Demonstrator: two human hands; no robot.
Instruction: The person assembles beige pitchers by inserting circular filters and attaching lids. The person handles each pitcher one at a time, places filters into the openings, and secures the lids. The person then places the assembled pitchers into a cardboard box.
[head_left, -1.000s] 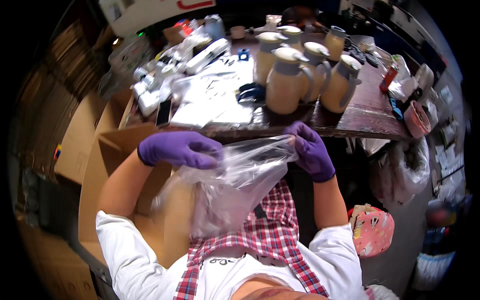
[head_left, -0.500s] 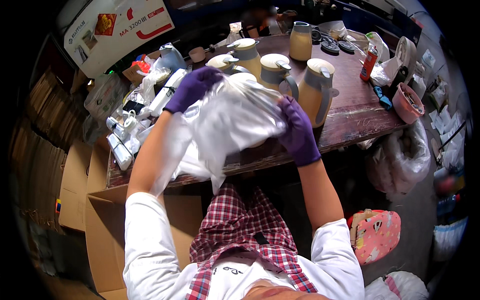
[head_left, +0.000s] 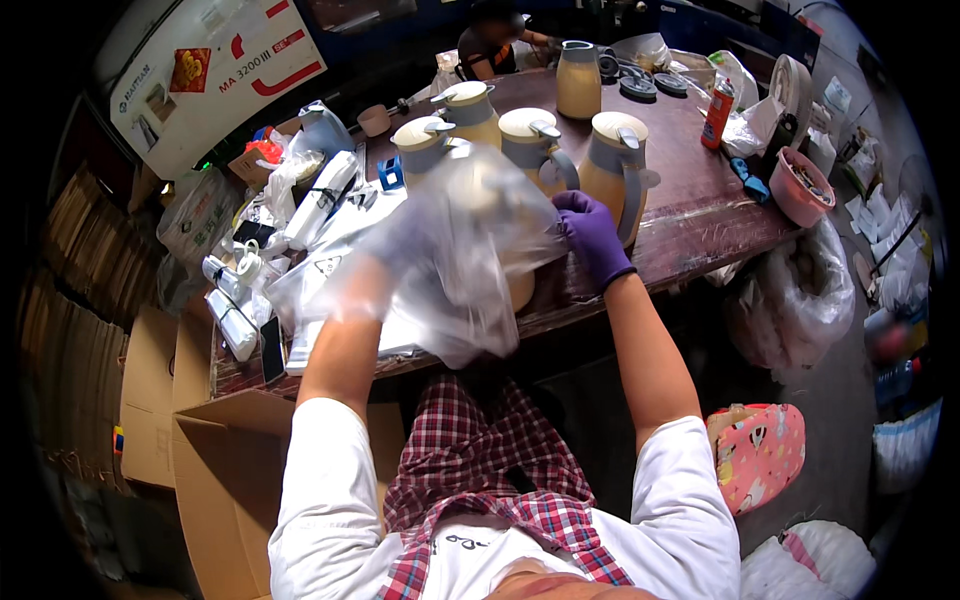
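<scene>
A clear plastic bag [head_left: 470, 260], smeared by motion, hangs open in front of me. My right hand [head_left: 597, 238], in a purple glove, pinches its right edge. My left hand [head_left: 405, 240] is behind or inside the film on the left; its fingers are too blurred to read. Through the bag shows part of a beige jug. Several beige thermos jugs with grey handles and pale lids stand just beyond, among them a front right jug [head_left: 612, 180], a middle jug [head_left: 530, 150] and a left jug [head_left: 420, 150].
The dark red table [head_left: 690, 200] carries a beige jug [head_left: 579, 85] at the back, a red spray can [head_left: 717, 115] and a pink basket [head_left: 803, 190]. Flat plastic bags [head_left: 335, 265] lie at left, above an open cardboard box [head_left: 230, 470]. Another person [head_left: 490, 45] is across the table.
My left hand has moved right and down, now behind or within the bag's film. The bag has spread open and lost its bunched shape. My right hand still grips its edge.
</scene>
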